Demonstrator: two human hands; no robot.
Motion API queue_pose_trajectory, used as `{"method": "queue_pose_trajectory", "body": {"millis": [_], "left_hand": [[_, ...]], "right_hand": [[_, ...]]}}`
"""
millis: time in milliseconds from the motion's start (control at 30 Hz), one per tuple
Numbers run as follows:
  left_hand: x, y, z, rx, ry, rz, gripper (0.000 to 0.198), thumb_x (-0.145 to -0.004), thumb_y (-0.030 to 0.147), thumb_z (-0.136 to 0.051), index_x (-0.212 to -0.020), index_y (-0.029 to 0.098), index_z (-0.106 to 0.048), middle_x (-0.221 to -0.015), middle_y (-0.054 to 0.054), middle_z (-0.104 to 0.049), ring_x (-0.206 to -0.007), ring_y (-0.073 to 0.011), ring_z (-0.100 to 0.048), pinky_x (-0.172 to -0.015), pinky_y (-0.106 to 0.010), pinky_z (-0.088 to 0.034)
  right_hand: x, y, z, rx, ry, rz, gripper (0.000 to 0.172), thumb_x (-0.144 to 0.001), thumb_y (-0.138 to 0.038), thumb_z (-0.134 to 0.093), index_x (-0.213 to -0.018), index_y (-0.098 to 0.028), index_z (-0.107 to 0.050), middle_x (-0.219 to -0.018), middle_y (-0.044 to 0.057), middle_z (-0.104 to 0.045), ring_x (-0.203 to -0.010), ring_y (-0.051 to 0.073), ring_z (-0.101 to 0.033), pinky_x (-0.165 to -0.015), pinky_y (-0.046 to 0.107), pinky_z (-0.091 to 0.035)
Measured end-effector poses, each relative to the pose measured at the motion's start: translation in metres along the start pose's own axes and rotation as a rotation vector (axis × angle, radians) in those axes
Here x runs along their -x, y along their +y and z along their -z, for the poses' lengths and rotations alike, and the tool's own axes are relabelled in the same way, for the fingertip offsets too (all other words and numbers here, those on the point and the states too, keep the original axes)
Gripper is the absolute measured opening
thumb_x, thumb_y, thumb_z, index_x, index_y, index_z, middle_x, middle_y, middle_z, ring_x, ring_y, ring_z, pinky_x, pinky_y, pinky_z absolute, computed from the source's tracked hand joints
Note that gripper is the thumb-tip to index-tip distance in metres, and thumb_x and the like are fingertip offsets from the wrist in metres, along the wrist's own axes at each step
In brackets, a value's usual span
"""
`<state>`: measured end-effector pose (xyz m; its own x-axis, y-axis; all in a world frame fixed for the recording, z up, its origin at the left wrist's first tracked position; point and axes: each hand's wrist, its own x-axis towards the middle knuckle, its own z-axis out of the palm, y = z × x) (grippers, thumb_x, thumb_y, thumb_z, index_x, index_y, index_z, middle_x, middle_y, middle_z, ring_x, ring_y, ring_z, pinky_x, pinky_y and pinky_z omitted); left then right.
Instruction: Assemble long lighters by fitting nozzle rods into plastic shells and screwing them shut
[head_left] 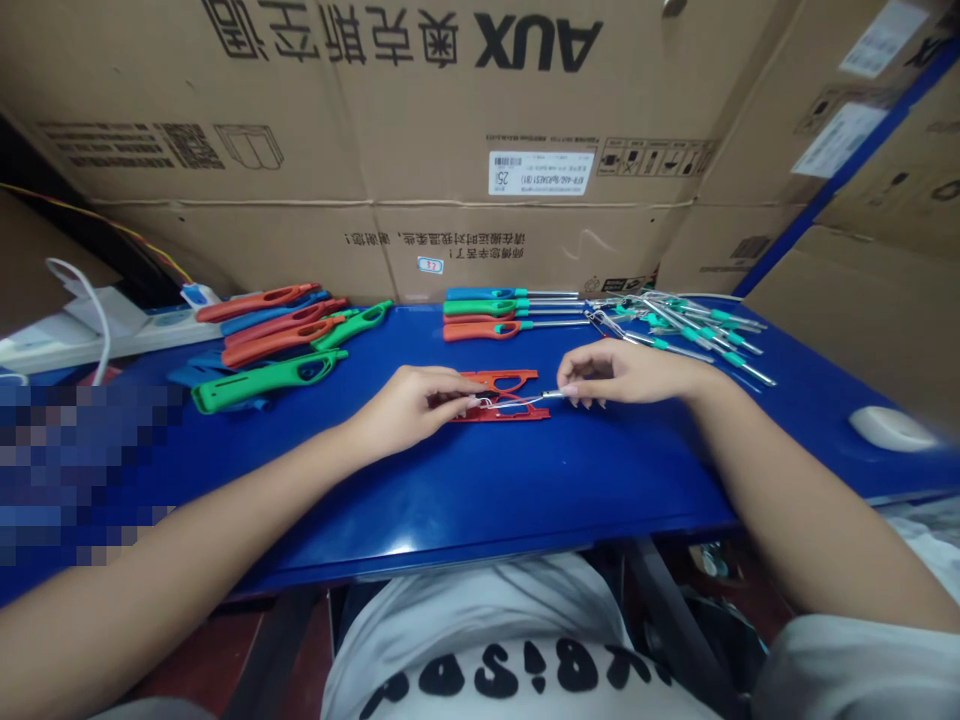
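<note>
Two halves of a red lighter casing (499, 381) lie open on the blue table in front of me. My left hand (420, 408) is over their left end, its thumb and index finger pinched on thin wires (514, 403). The wires stretch across the casing halves to a short silver metal tube (552, 394). My right hand (619, 375) grips that tube between thumb and fingertips, just past the right end of the casing. What else lies under the left fingers is hidden.
Behind my hands lie long-nosed lighters (480, 307) in blue, green and red. Metal lighter tubes with green collars (697, 325) are piled right. Coloured lighter casings (270, 380) and a power strip (161, 325) are left. A white mouse (891, 429) sits far right; cardboard (435, 120) walls the back.
</note>
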<state>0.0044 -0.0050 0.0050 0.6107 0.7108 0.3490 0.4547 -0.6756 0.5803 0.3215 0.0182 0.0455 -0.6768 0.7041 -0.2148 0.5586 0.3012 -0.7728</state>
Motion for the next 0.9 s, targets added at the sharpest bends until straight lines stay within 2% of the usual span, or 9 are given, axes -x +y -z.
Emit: {"method": "queue_pose_trajectory", "body": {"millis": [100, 333, 500, 633, 900], "left_hand": [[0.0003, -0.001, -0.0004, -0.048, 0.013, -0.055, 0.023, -0.097, 0.031, -0.063, -0.11, 0.022, -0.079, -0.104, -0.006, -0.079, -0.092, -0.0186, -0.073, -0.082, -0.027, -0.055], [0.0013, -0.0018, -0.0022, -0.1, 0.022, -0.105, 0.022, -0.097, 0.027, -0.063, -0.108, 0.018, -0.079, -0.099, -0.007, -0.075, -0.085, -0.0163, -0.071, -0.076, -0.025, -0.055], [0.0018, -0.0039, -0.0028, -0.134, 0.008, -0.112, 0.021, -0.097, 0.025, -0.062, -0.107, 0.017, -0.079, -0.098, -0.007, -0.073, -0.085, -0.0156, -0.07, -0.078, -0.025, -0.055], [0.0018, -0.0052, -0.0043, -0.152, 0.021, -0.111, 0.021, -0.096, 0.025, -0.063, -0.108, 0.018, -0.079, -0.099, -0.006, -0.073, -0.084, -0.0153, -0.07, -0.078, -0.025, -0.055], [0.0012, -0.0027, -0.0045, -0.141, 0.031, -0.069, 0.022, -0.095, 0.029, -0.064, -0.104, 0.016, -0.08, -0.096, -0.007, -0.07, -0.078, -0.0143, -0.068, -0.071, -0.024, -0.054]], "right_hand": [[-0.0026, 0.0005, -0.0012, 0.051, -0.024, 0.003, 0.036, -0.088, -0.053, -0.066, -0.096, -0.018, -0.067, -0.076, 0.002, -0.065, -0.066, 0.014, -0.059, -0.059, 0.026, -0.046], [-0.0084, 0.0059, -0.0038, 0.117, -0.071, -0.011, 0.04, -0.087, -0.053, -0.067, -0.102, -0.016, -0.072, -0.077, 0.002, -0.065, -0.065, 0.013, -0.057, -0.063, 0.027, -0.046], [-0.0079, 0.0037, -0.0053, 0.195, -0.019, 0.029, 0.038, -0.086, -0.052, -0.068, -0.097, -0.016, -0.074, -0.09, 0.006, -0.072, -0.079, 0.017, -0.063, -0.07, 0.028, -0.047], [-0.0058, -0.0004, -0.0048, 0.241, -0.027, 0.072, 0.035, -0.089, -0.049, -0.065, -0.096, -0.016, -0.076, -0.097, 0.008, -0.075, -0.087, 0.019, -0.065, -0.076, 0.03, -0.048], [-0.0058, 0.0015, -0.0046, 0.27, -0.015, 0.082, 0.034, -0.092, -0.046, -0.061, -0.101, -0.016, -0.074, -0.093, 0.006, -0.073, -0.079, 0.016, -0.063, -0.069, 0.028, -0.047]]}}
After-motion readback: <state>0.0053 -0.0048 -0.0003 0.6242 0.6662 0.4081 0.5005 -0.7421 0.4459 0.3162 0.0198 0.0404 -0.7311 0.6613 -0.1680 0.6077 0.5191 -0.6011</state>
